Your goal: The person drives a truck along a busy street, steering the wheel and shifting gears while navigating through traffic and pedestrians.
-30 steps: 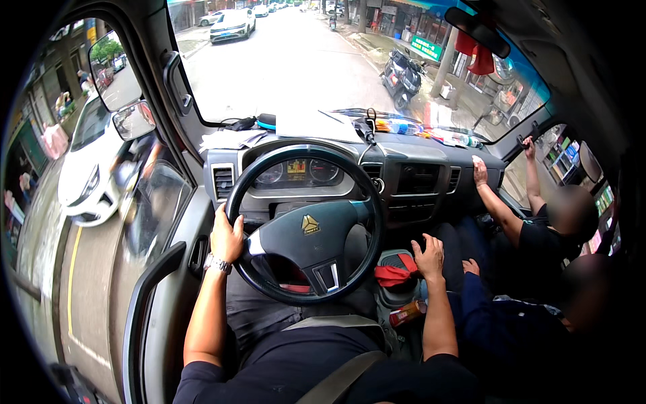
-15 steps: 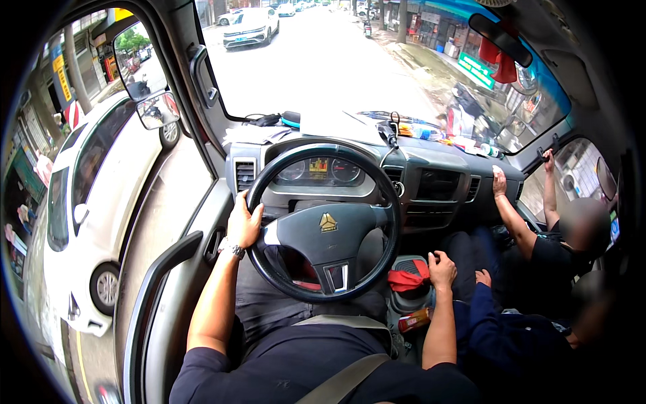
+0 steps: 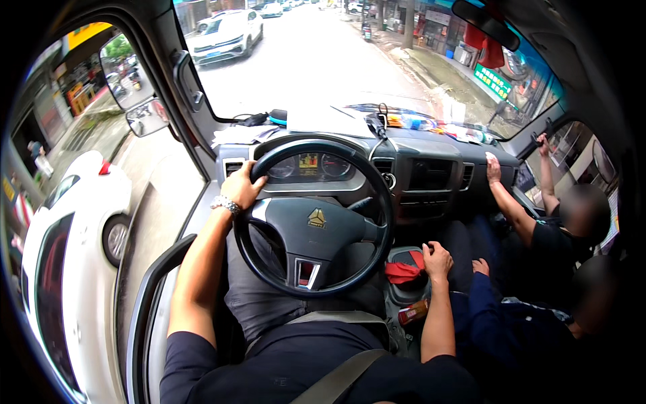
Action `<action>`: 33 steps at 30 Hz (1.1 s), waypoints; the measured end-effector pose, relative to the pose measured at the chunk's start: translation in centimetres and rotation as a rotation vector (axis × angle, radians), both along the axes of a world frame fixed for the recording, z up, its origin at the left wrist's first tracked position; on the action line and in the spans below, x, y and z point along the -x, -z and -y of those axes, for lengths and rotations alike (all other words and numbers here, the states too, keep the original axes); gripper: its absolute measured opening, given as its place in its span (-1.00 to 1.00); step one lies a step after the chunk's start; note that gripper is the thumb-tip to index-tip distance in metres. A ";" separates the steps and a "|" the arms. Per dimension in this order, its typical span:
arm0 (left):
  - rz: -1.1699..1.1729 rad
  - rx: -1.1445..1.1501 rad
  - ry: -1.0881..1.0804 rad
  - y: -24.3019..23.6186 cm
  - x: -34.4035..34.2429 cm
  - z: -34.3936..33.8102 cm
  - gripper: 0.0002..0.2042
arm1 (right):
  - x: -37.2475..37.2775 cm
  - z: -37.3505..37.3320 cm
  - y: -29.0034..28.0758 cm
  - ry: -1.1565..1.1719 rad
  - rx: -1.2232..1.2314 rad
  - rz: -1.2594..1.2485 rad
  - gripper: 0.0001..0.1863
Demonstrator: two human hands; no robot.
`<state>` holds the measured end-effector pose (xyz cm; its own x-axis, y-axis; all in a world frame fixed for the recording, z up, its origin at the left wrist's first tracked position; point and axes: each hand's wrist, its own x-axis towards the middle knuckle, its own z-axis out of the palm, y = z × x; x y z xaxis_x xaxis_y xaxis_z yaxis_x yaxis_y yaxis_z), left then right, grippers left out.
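My left hand, with a metal-band wristwatch at the wrist, grips the upper left rim of the black steering wheel. To the right of the wheel, my right hand is held with curled fingers beside a red cloth, which lies around the top of the centre console. Whatever is inside those fingers, if anything, is hidden. Below the cloth lies a small red-and-brown packet. A seat belt crosses my torso.
White papers and small items lie on the dashboard. Two people sit at the right; one holds a grab handle. Outside, a white car is close on the left, and another white car is ahead on the road.
The steering wheel has turned clockwise, and my left hand has moved up with it. My right hand has barely moved. The near white car has slid backward; the car ahead appears closer.
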<state>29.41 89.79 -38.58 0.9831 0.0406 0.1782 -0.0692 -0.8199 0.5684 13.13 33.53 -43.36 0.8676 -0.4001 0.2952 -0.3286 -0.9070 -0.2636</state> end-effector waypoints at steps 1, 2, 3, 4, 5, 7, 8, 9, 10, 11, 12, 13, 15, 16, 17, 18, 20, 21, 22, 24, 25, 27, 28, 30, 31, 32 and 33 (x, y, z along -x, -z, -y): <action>0.031 0.003 0.015 -0.1 -0.3 0.1 -0.51 | 0.0 0.3 0.2 0.008 0.008 0.016 -0.65; 0.057 0.010 0.027 0.1 -0.6 -0.1 -0.52 | -0.1 0.3 0.3 0.012 0.020 0.026 -0.65; 0.121 -0.011 0.024 0.7 -1.2 -0.3 -0.53 | -0.2 0.2 0.3 0.033 0.020 0.023 -0.67; 0.062 -0.016 0.031 -0.2 -1.2 0.1 -0.53 | -0.2 -0.1 0.1 0.047 0.029 0.018 -0.67; 0.030 -0.025 0.036 -0.9 -1.2 0.4 -0.52 | -0.3 0.2 0.3 0.043 0.030 -0.010 -0.67; 0.044 -0.047 0.058 -0.5 -1.5 0.7 -0.49 | -0.3 1.3 0.6 -0.002 -0.014 -0.047 -0.65; 0.021 -0.076 0.063 -0.6 -1.6 0.6 -0.48 | -0.2 1.3 0.8 -0.032 0.007 -0.063 -0.63; 0.037 -0.095 0.052 -0.7 -2.0 0.8 -0.47 | -0.2 1.6 0.5 -0.031 0.023 -0.073 -0.63; 0.044 -0.124 0.033 -0.7 -2.0 0.8 -0.47 | -0.3 1.2 0.3 -0.038 0.028 -0.093 -0.62; 0.043 -0.101 0.041 -0.7 -2.2 0.6 -0.47 | -0.1 0.8 0.1 -0.028 0.032 -0.107 -0.62; 0.063 -0.085 0.032 -0.7 -2.3 0.7 -0.50 | 0.1 0.8 0.3 -0.021 0.035 -0.079 -0.63; 0.060 -0.062 0.029 -1.3 -2.0 0.9 -0.49 | 0.0 0.8 0.7 -0.002 0.043 -0.051 -0.64; 0.107 -0.088 0.057 -0.9 -2.4 0.5 -0.50 | -0.4 0.9 1.1 0.025 0.063 -0.034 -0.66; 0.121 -0.094 0.077 -0.8 -2.8 0.6 -0.50 | -0.5 1.0 1.3 0.039 0.074 -0.050 -0.67; 0.150 -0.124 0.079 -0.5 -2.9 0.6 -0.51 | -0.6 0.7 1.0 0.024 0.065 -0.060 -0.66; 0.180 -0.154 0.083 -0.5 -3.2 0.5 -0.51 | -0.8 0.4 0.7 0.007 0.065 -0.054 -0.67; 0.031 -0.225 0.090 -2.5 -3.0 1.1 -0.46 | -0.7 0.6 0.8 -0.007 0.043 -0.041 -0.67; 0.062 -0.226 0.108 -1.7 -3.2 1.2 -0.46 | -0.1 0.6 0.8 -0.013 0.039 -0.041 -0.68; 0.101 -0.229 0.116 -1.3 -3.6 1.2 -0.47 | -0.1 0.6 0.7 -0.020 0.040 -0.044 -0.68; 0.193 -0.198 0.112 -0.6 -4.4 1.0 -0.50 | -0.1 0.5 0.3 -0.034 0.042 -0.052 -0.66; 0.227 -0.184 0.115 -0.6 -4.6 1.1 -0.52 | -0.1 0.2 0.1 -0.028 0.042 -0.053 -0.67; 0.180 -0.191 0.100 -0.8 -5.1 1.3 -0.52 | -0.5 0.2 0.3 -0.012 0.044 -0.019 -0.68; 0.164 -0.204 0.096 -1.4 -5.1 1.4 -0.52 | -0.5 0.1 0.6 0.000 0.037 0.005 -0.69; 0.144 -0.230 0.109 -1.0 -5.3 1.1 -0.50 | -0.4 0.2 0.8 -0.012 0.042 -0.002 -0.70; 0.140 -0.223 0.110 -1.0 -5.1 1.2 -0.49 | -0.3 0.3 0.5 -0.013 0.031 0.000 -0.70; 0.136 -0.216 0.110 -1.1 -5.0 1.3 -0.47 | -0.3 0.2 0.4 -0.016 0.020 0.001 -0.69; 0.150 -0.208 0.106 -1.3 -5.2 1.0 -0.47 | -0.4 -0.1 0.4 -0.001 0.011 -0.005 -0.69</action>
<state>34.59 88.78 -37.31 0.9421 -0.1136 0.3156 -0.2313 -0.9016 0.3657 13.57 33.65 -43.74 0.8693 -0.3961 0.2956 -0.3291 -0.9101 -0.2517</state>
